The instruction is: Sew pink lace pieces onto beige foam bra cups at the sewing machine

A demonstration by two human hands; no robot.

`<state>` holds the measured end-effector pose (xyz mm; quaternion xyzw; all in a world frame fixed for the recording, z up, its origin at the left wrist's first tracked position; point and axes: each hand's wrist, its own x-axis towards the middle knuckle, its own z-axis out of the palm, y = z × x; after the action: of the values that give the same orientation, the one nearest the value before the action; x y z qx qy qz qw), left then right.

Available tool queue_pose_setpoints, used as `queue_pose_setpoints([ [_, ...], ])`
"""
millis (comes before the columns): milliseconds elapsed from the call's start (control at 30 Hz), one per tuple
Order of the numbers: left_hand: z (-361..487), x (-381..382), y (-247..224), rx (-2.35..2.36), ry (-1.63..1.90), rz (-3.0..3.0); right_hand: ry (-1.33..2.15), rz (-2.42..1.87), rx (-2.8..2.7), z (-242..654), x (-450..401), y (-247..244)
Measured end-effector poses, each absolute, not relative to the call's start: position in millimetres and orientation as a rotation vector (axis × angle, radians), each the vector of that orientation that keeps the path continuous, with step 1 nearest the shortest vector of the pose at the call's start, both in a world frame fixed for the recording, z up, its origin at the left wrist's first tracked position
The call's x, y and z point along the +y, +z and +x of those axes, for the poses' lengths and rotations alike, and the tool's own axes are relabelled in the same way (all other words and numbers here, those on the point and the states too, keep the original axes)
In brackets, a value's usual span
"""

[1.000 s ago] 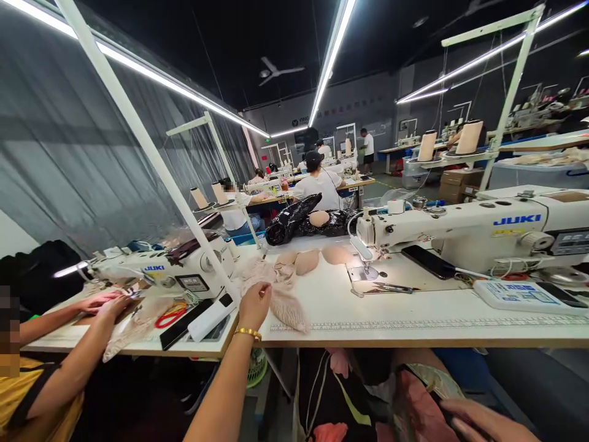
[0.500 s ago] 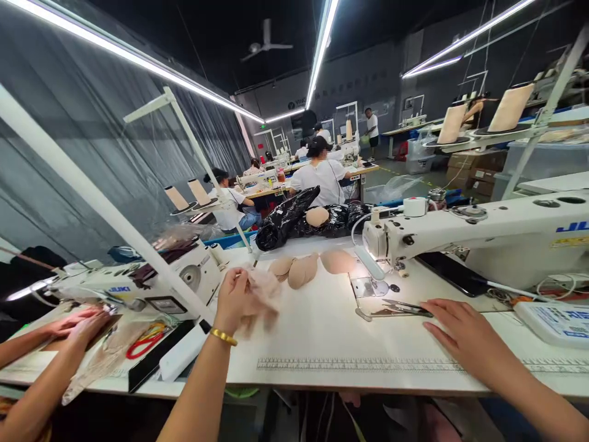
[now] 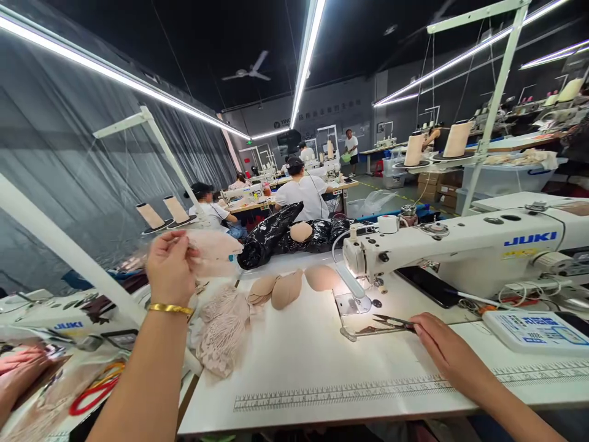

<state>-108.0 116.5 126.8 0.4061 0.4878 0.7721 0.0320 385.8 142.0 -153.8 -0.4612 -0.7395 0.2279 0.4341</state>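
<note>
My left hand [image 3: 171, 264] is raised over the left side of the table, its fingers pinching a sheer pale-beige piece of fabric [image 3: 214, 250]. Below it lies a crumpled heap of beige lace [image 3: 223, 337]. Several beige bra cups [image 3: 286, 290] rest behind the heap, toward the sewing machine [image 3: 442, 245]. Low at the right, my right hand [image 3: 437, 342] has its fingers closed on the handle end of dark scissors [image 3: 393, 321]. The scissor blades point left, in front of the lit needle plate [image 3: 353, 303].
A ruler strip [image 3: 340, 391] runs along the table's front edge. Black plastic bags [image 3: 271, 236] lie at the back. A phone [image 3: 427, 286] and a white box [image 3: 534, 331] are at the right. At far left, a co-worker's hands [image 3: 23, 371] work near a red loop [image 3: 94, 393].
My left hand has risen and moved left with the sheer fabric, and the lace heap now shows on the table. My right hand stays at the scissors. The view has turned right.
</note>
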Motion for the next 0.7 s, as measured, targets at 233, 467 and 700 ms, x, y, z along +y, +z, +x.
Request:
queue_pose_setpoints([
  [233,-40.7,91.5,78.5,1.450,1.748,1.173,1.446,-0.887,-1.031,380.1,117.4,-129.2],
  [467,30.9,68.4,-15.4,1.174,1.213,1.086,1.447,-0.900,-1.415,337.7,80.0,-92.6],
  [700,72.4,67.5,-43.1,0.968,1.015,1.012,0.824,-0.933,-2.162,321.7,68.0,-55.2],
])
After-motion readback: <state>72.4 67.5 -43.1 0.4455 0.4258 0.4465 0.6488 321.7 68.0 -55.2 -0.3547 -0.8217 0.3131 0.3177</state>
